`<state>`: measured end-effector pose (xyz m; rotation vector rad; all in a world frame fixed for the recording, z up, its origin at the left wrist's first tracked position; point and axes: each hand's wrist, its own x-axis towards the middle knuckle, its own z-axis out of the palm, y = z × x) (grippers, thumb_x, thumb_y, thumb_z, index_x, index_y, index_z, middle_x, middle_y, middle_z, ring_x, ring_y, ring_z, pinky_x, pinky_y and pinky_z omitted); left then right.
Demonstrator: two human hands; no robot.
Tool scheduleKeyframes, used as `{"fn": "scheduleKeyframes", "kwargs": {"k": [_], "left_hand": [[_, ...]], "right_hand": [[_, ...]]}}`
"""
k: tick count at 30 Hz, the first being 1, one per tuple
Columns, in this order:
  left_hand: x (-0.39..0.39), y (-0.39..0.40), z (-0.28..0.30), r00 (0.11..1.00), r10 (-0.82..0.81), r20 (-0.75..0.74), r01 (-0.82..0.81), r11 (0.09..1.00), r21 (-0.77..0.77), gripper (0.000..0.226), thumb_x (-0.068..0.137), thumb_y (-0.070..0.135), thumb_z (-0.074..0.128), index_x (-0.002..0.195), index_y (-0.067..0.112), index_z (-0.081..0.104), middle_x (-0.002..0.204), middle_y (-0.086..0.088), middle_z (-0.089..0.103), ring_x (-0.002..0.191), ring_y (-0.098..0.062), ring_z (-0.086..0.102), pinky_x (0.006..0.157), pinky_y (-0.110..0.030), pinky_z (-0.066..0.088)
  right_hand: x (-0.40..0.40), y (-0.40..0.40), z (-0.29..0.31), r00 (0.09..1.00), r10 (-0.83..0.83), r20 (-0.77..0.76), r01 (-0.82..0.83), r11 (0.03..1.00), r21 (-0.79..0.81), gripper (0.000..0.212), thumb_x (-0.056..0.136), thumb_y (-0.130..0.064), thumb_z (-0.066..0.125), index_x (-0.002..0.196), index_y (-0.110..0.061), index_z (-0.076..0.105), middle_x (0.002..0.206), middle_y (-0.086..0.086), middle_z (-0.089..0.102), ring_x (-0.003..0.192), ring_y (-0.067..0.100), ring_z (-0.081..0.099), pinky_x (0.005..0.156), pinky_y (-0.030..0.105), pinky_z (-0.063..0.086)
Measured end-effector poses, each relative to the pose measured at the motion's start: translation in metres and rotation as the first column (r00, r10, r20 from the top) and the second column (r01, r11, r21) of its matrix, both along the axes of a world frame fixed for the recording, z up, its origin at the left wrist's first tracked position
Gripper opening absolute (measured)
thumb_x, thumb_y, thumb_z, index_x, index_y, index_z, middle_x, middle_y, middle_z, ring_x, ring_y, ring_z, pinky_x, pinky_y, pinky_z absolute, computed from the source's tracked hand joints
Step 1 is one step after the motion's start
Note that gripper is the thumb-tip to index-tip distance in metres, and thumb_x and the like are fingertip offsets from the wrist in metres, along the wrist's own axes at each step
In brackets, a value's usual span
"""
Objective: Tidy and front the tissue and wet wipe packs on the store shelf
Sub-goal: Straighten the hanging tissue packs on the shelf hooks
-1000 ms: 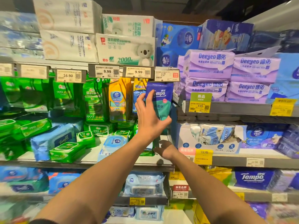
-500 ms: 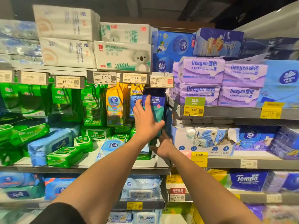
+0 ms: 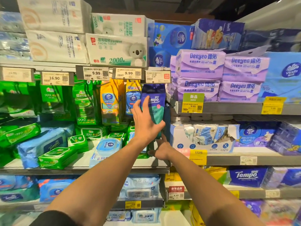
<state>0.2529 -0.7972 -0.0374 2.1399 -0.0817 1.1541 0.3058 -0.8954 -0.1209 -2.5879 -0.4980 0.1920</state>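
We're in a shop, in the paper goods aisle. The giveaway is the row of price tags clipped along the shelf edge, reading 16.90 and 9.99, each with a barcode. Above those tags sit white bulk tissue bundles; below them, green wipe packs hang in rows. To the right of the tags, purple tissue packs are stacked, with a green-and-yellow "new" sticker beneath them. Lower down there are more stocked shelves, each with its own labels.
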Motion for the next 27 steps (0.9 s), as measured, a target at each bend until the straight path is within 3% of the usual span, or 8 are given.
{"fn": "scheduleKeyframes", "kwargs": {"k": [4,8,14,20,27], "left_hand": [[-0.009,-0.007,0.013,0.998,-0.019,0.064,0.022,0.999,-0.048,0.1,0.062,0.034,0.076,0.147,0.025,0.024,0.142,-0.012,0.022,0.132,-0.034,0.023,0.11,-0.051,0.03],[-0.021,-0.006,0.016,0.995,-0.032,0.094,0.035,0.999,-0.038,0.099,0.062,0.034,0.075,0.145,0.028,0.023,0.143,-0.01,0.021,0.132,-0.032,0.022,0.109,-0.055,0.032],[-0.036,0.002,0.011,0.996,-0.004,0.091,0.005,1.0,-0.015,0.1,0.062,0.032,0.077,0.147,0.022,0.025,0.143,-0.01,0.02,0.131,-0.029,0.022,0.11,-0.047,0.029],[-0.027,0.003,0.019,1.0,0.027,-0.015,-0.026,0.998,0.05,0.101,0.064,0.037,0.073,0.148,0.025,0.019,0.144,-0.01,0.019,0.131,-0.036,0.022,0.108,-0.056,0.03],[-0.012,-0.005,0.024,0.999,-0.007,-0.037,0.008,0.999,0.035,0.102,0.07,0.033,0.073,0.151,0.029,0.011,0.149,-0.006,0.008,0.135,-0.037,0.014,0.111,-0.056,0.025]], "right_hand": [[0.004,0.005,-0.002,1.0,-0.015,-0.007,0.015,0.999,-0.05,0.098,0.087,-0.042,0.069,0.157,-0.021,0.004,0.162,0.009,0.0,0.147,0.034,0.021,0.116,0.038,0.03],[-0.002,0.015,-0.002,0.999,0.009,0.031,-0.007,0.998,-0.064,0.087,0.088,-0.038,0.068,0.154,-0.019,0.014,0.16,0.009,0.009,0.141,0.036,0.031,0.111,0.042,0.036],[-0.016,0.022,-0.005,0.999,0.039,0.005,-0.038,0.996,-0.085,0.095,0.089,-0.034,0.066,0.157,-0.022,0.002,0.163,0.007,-0.002,0.146,0.035,0.025,0.111,0.039,0.033],[-0.021,0.023,0.004,0.998,0.054,0.035,-0.052,0.996,-0.079,0.096,0.089,-0.037,0.067,0.157,-0.02,0.002,0.163,0.011,0.0,0.148,0.032,0.018,0.115,0.041,0.031],[-0.014,0.017,0.002,0.997,0.069,0.035,-0.068,0.997,-0.046,0.1,0.089,-0.036,0.067,0.158,-0.024,-0.005,0.165,0.007,-0.005,0.151,0.03,0.01,0.118,0.042,0.027]]}}
